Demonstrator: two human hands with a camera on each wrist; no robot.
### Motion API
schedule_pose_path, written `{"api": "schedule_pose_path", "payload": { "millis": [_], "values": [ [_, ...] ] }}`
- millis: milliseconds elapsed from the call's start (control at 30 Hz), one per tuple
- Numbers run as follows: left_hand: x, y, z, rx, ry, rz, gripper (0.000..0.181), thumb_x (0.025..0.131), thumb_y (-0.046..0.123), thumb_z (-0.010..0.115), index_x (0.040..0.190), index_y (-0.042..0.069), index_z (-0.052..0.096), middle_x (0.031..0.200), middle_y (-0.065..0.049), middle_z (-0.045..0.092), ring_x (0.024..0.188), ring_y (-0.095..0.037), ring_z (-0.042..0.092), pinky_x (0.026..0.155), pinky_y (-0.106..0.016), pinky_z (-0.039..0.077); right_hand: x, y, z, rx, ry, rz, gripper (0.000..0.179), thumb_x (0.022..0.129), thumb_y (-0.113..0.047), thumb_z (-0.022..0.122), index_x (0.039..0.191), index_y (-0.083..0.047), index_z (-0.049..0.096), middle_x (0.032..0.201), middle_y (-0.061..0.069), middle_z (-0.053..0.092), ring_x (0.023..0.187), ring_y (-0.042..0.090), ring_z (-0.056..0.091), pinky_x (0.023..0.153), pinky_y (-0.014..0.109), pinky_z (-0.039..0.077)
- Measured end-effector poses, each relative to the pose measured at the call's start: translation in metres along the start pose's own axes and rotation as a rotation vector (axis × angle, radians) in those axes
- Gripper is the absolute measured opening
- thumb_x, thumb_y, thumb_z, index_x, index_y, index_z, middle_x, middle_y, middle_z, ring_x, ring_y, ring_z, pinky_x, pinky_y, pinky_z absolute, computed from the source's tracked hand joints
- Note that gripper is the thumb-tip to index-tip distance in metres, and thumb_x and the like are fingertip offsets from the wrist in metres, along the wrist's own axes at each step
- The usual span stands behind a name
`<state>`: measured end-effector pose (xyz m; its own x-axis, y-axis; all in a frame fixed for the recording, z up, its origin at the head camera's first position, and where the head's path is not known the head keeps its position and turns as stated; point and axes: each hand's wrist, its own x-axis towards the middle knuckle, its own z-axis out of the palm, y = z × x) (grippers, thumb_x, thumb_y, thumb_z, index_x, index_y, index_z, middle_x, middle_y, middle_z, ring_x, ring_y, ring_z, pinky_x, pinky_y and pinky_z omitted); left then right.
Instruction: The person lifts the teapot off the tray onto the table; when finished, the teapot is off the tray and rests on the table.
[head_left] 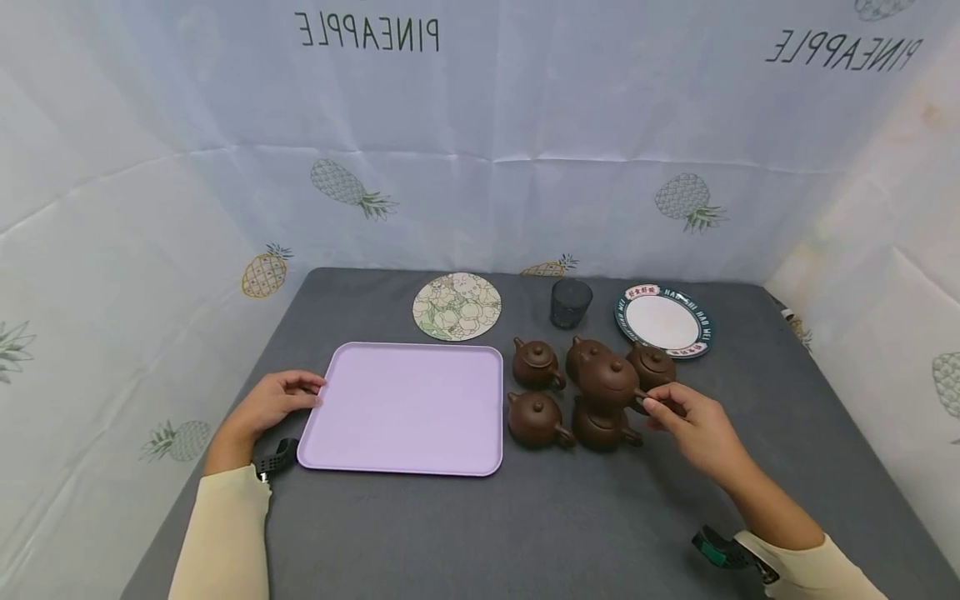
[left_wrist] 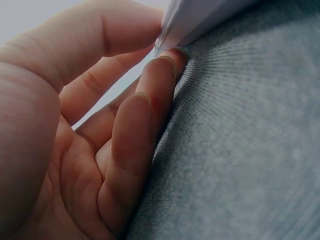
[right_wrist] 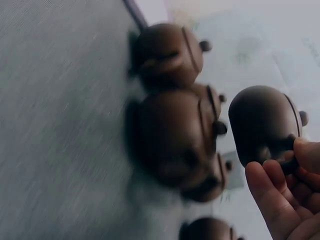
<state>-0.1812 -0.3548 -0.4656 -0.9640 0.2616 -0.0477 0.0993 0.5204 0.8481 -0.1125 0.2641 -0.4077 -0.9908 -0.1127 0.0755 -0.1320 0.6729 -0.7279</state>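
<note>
My right hand (head_left: 699, 427) pinches the handle of a small brown teapot (head_left: 609, 380). In the right wrist view this held teapot (right_wrist: 262, 122) hangs off the table, apart from the others. Below and around it stand several matching lidded teapots, among them a front-left one (head_left: 535, 420), a back-left one (head_left: 536, 364) and one just under it (head_left: 597, 429). On the left lies a flat lilac tray (head_left: 405, 408). My left hand (head_left: 270, 407) grips the tray's left edge, thumb and fingertips against the rim in the left wrist view. The held teapot partly hides those behind it.
Behind the teapots stand a dark cup (head_left: 570, 302) and a white plate with a patterned green rim (head_left: 708, 329). A round floral mat (head_left: 457, 307) lies behind the tray. Pineapple-print curtains (head_left: 480, 108) surround the grey table (head_left: 525, 533) at back and sides.
</note>
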Motion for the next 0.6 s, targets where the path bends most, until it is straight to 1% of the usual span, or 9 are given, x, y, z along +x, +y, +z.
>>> {"api": "schedule_pose_path", "payload": {
  "millis": [67, 200, 400, 600],
  "values": [
    [-0.002, 0.009, 0.001, 0.008, -0.003, -0.003, 0.032, 0.084, -0.001, 0.072, 0.112, -0.014, 0.063, 0.101, -0.024, 0.066, 0.08, -0.008, 0.063, 0.071, -0.019, 0.048, -0.004, 0.008, -0.005, -0.004, -0.001, 0.014, 0.026, 0.101, -0.027, 0.055, 0.109, -0.004, 0.063, 0.098, 0.011, 0.067, 0.083, 0.014, 0.068, 0.073, 0.028, 0.053],
    [-0.003, 0.016, 0.002, 0.012, 0.007, -0.015, 0.032, 0.084, -0.001, 0.072, 0.112, -0.013, 0.064, 0.101, -0.025, 0.066, 0.08, -0.008, 0.062, 0.072, -0.019, 0.048, -0.011, 0.02, -0.014, -0.023, 0.004, 0.049, 0.029, 0.101, -0.03, 0.053, 0.11, -0.003, 0.062, 0.096, 0.012, 0.068, 0.081, 0.012, 0.067, 0.07, 0.025, 0.051],
    [-0.004, 0.017, 0.002, 0.011, 0.011, -0.016, 0.032, 0.084, -0.002, 0.072, 0.112, -0.013, 0.064, 0.101, -0.025, 0.066, 0.079, -0.008, 0.062, 0.071, -0.019, 0.048, -0.021, 0.042, -0.024, -0.063, 0.021, 0.092, 0.032, 0.101, -0.031, 0.053, 0.111, -0.003, 0.062, 0.094, 0.01, 0.07, 0.08, 0.008, 0.066, 0.066, 0.025, 0.049],
    [-0.005, 0.017, 0.003, 0.016, 0.019, -0.032, 0.032, 0.084, -0.001, 0.072, 0.112, -0.013, 0.064, 0.101, -0.024, 0.066, 0.08, -0.009, 0.062, 0.071, -0.019, 0.048, -0.031, 0.063, -0.024, -0.095, 0.016, 0.104, 0.03, 0.101, -0.029, 0.055, 0.109, -0.001, 0.063, 0.088, 0.004, 0.069, 0.077, 0.007, 0.064, 0.063, 0.027, 0.049]
  ]
}}
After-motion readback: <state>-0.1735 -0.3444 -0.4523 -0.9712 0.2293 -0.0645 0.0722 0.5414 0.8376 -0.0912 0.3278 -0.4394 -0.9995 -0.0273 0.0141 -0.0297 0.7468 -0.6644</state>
